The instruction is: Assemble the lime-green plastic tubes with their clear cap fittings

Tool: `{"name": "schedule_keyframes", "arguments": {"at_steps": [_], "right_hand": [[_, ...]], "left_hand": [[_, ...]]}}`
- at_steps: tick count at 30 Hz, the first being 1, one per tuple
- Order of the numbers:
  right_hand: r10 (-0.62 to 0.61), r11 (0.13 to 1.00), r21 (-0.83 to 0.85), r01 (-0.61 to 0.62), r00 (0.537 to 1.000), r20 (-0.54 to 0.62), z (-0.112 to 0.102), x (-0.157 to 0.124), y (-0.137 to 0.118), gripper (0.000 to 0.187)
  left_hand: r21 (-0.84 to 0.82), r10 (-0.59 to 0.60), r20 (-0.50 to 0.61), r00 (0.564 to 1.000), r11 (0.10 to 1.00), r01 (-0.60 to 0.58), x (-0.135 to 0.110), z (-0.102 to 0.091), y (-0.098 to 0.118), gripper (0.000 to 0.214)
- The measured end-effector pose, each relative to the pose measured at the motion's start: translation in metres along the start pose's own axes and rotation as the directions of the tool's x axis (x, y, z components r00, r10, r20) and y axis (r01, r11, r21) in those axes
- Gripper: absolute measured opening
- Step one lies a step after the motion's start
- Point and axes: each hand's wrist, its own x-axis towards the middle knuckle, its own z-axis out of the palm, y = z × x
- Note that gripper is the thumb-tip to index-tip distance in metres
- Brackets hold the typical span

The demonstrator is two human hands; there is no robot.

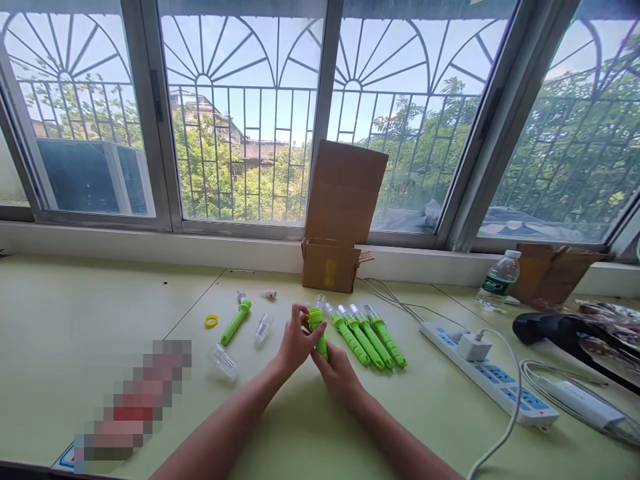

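At the middle of the table, my left hand (295,337) is closed round the upper end of a green plastic stick handle (320,333), by its yellow ring (314,312). My right hand (337,370) grips the lower end of the same handle. Just right of my hands lie several green sticks with clear tips (367,337), side by side. To the left are a loose green handle (235,323), a yellow ring (211,321), a clear plastic cap (263,328), another clear cap (223,360) and a small white part (269,294).
An open cardboard box (330,263) stands by the window behind my hands. On the right are a white power strip (493,373) with cables, a water bottle (499,280), a second carton (550,273) and a black curved object (550,330). A blurred patch covers something at front left.
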Motion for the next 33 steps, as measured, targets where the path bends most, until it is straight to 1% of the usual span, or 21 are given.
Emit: {"name": "schedule_keyframes", "arguments": {"at_steps": [5, 9, 13, 21, 25, 29, 33], "right_hand": [[0.014, 1.000, 0.011, -0.013, 1.000, -0.020, 0.0011, -0.0004, -0.0033, 0.034], [0.037, 0.999, 0.005, -0.037, 0.999, -0.027, 0.0024, -0.0007, 0.0008, 0.034], [0.042, 0.999, 0.005, -0.042, 0.999, -0.020, 0.0025, -0.0012, 0.0032, 0.035], [0.039, 0.999, 0.026, -0.039, 0.999, -0.001, 0.0007, -0.0010, -0.0022, 0.034], [0.037, 0.999, 0.037, -0.038, 0.999, 0.011, 0.0003, -0.0007, -0.0015, 0.034], [0.036, 0.999, 0.000, -0.036, 0.999, 0.009, 0.0000, -0.0002, 0.0030, 0.032], [0.053, 0.993, -0.105, -0.055, 0.998, -0.017, 0.0000, 0.0001, 0.0060, 0.029]], "left_hand": [[0.011, 0.004, 0.011, 1.000, 1.000, -0.004, 0.0004, -0.0002, -0.0004, 0.040], [0.006, 0.012, 0.012, 1.000, 1.000, -0.012, 0.0004, 0.0006, -0.0040, 0.039], [0.006, 0.004, 0.009, 1.000, 1.000, -0.004, 0.0006, 0.0010, -0.0059, 0.038], [0.012, -0.002, 0.017, 1.000, 1.000, 0.002, -0.0002, 0.0008, -0.0005, 0.039], [0.010, -0.008, 0.018, 1.000, 1.000, 0.008, -0.0005, 0.0012, -0.0010, 0.040], [0.006, -0.007, 0.002, 1.000, 1.000, 0.007, -0.0012, 0.0019, -0.0037, 0.039], [0.014, 0.002, -0.021, 1.000, 1.000, -0.002, -0.0026, 0.0024, -0.0037, 0.038]]}}
